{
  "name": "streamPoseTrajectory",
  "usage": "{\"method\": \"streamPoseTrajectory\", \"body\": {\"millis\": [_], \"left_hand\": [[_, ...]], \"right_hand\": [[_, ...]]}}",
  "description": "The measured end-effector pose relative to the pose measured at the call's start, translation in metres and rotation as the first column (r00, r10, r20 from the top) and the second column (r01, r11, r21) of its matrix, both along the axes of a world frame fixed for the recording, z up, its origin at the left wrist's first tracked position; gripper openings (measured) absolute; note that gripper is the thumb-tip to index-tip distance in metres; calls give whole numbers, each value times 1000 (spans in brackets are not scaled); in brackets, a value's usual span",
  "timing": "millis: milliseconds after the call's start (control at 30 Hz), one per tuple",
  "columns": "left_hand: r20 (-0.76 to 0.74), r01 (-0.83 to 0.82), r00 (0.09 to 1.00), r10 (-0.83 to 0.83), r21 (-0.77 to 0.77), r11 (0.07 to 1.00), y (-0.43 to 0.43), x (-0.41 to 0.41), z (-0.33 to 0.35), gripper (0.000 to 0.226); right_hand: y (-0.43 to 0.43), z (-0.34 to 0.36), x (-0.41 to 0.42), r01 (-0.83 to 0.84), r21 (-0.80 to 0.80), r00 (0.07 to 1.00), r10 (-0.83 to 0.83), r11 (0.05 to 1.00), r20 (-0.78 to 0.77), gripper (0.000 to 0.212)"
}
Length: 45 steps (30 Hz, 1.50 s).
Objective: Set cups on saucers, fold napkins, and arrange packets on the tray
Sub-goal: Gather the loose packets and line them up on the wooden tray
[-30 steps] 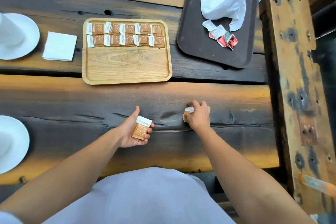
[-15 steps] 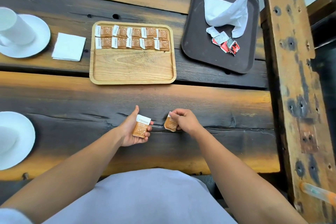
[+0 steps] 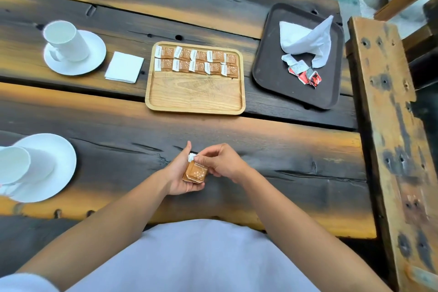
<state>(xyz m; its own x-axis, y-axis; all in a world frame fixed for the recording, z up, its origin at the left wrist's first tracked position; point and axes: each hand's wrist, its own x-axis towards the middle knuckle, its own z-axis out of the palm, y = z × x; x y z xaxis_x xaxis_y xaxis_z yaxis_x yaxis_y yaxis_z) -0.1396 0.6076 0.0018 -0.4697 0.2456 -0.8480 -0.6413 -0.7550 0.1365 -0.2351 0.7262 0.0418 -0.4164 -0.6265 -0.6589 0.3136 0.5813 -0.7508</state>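
At 6 o'clock of the head view, above the dark plank table (image 3: 260, 149): left hand (image 3: 181, 176) cupped palm up under brown packets (image 3: 195, 173), thumb raised, fingers closed round their lower edge. Right hand (image 3: 222, 163) touching the left, fingertips pinched on the white top edge of the same packets; both hands together, clamped on that small stack. At 12 o'clock, wooden tray (image 3: 195, 95) with 10 brown packets in 2 rows of 5 along its far side (image 3: 196, 61), near half bare. At 1 o'clock, dark tray (image 3: 272, 73) holding a crumpled white napkin (image 3: 308, 40) and red packets (image 3: 305, 74). At 11 o'clock, folded napkin (image 3: 124, 70) just beside the tray; farther left, cup (image 3: 66, 40) on saucer (image 3: 94, 59). At 9 o'clock, second cup (image 3: 16, 163) on saucer (image 3: 61, 161).
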Motion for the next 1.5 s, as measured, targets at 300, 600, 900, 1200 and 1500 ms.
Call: {"method": "streamPoseTrajectory", "body": {"millis": [300,600,900,1200,1500], "left_hand": [[-32,-20,999,21,8,1000,-1,14,6,88],[-161,147,975,-154,-52,988,-6,21,18,76],[-303,266,916,-263,-31,963,-24,25,31,43],[-367,210,903,-223,-75,975,-36,22,51,39],[-418,195,883,-215,-91,977,-46,27,66,37]], "right_hand": [[-13,-1,27,22,88,945,8,996,-327,21],[-15,11,34,91,134,996,-88,987,-29,12],[-10,10,15,138,31,990,-139,990,38,19],[-22,12,5,209,27,970,-211,978,123,21],[-31,14,1,268,15,917,-260,963,302,12]]}}
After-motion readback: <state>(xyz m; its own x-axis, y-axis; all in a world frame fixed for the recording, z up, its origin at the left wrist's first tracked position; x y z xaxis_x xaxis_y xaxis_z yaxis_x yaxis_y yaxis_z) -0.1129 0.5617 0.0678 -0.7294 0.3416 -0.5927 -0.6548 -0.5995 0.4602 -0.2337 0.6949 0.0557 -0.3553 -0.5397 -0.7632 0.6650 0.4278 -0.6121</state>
